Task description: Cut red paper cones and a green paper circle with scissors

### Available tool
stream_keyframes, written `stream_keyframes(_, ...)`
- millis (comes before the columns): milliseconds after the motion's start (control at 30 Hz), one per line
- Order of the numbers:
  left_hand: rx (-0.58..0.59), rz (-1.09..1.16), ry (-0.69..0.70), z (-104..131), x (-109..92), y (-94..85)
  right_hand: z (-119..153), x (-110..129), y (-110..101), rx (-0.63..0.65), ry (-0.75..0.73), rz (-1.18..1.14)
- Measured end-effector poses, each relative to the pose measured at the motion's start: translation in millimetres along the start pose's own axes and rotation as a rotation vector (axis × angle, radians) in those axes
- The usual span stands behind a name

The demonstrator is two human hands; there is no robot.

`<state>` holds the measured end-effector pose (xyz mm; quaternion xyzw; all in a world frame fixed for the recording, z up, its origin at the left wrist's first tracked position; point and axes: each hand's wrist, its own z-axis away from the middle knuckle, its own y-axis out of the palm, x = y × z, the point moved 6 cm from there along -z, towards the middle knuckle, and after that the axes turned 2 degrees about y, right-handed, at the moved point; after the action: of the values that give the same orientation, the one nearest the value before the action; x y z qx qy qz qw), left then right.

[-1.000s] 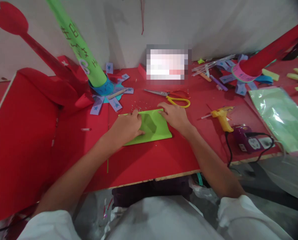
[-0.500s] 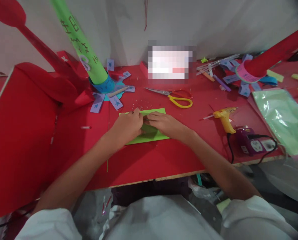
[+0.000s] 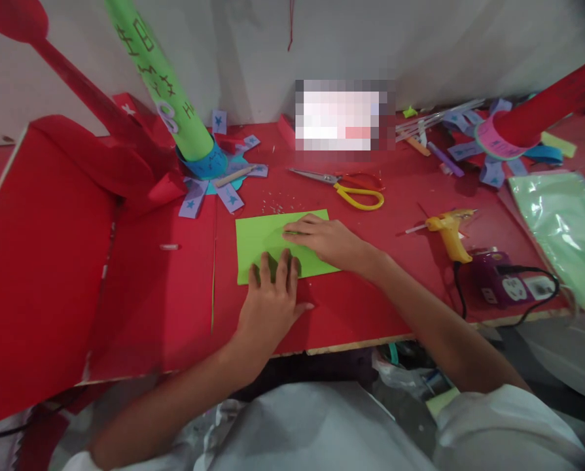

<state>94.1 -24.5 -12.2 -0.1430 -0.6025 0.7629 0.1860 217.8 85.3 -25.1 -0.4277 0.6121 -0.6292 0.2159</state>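
A bright green sheet of paper (image 3: pixel 257 241) lies flat on the red tabletop (image 3: pixel 175 307) in front of me. My left hand (image 3: pixel 273 297) rests on its near edge, with the fingers spread and the thumb out to the right. On the sheet's right part lies my right hand (image 3: pixel 329 242), palm down, its fingers stretched to the left. Neither hand grips the paper. Beyond the sheet are scissors (image 3: pixel 339 185) with one yellow and one red handle. Small pale scraps (image 3: pixel 275 203) are scattered by the sheet's far edge.
A yellow glue gun (image 3: pixel 449 232) and a purple box (image 3: pixel 493 278) with a cable stand to the right. Farther right is a glossy clear packet of green sheets (image 3: pixel 562 229). A green tube (image 3: pixel 175 104) rises at the back left, beside a red panel (image 3: pixel 42 275).
My left hand has moved from the sheet's far edge down to its near edge, and its fingers have spread. The right hand stays on the paper. The view has shifted slightly.
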Motion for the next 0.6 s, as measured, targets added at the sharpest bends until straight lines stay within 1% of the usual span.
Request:
stream_keyframes(67,-0.012,0.035,-0.026,8.4,-4.0,7.6,0.2,-0.9,0.9,0.006,0.006,0.003)
stream_keyframes(167,-0.032,0.038,-0.037,18.9,-10.6,13.6,0.1,-1.0,1.9,0.012,0.005,0.037)
stream_keyframes(300,-0.067,0.015,-0.03,28.2,-17.6,17.6,0.5,-0.4,2.3,0.01,0.005,0.049)
stream_keyframes(467,-0.106,0.037,-0.024,36.4,-19.5,21.2,3.0,-2.6,5.6,0.02,0.033,0.046)
stream_keyframes(600,-0.129,0.036,-0.019,46.1,-21.3,23.0,4.9,-3.6,7.8,0.007,0.022,0.057)
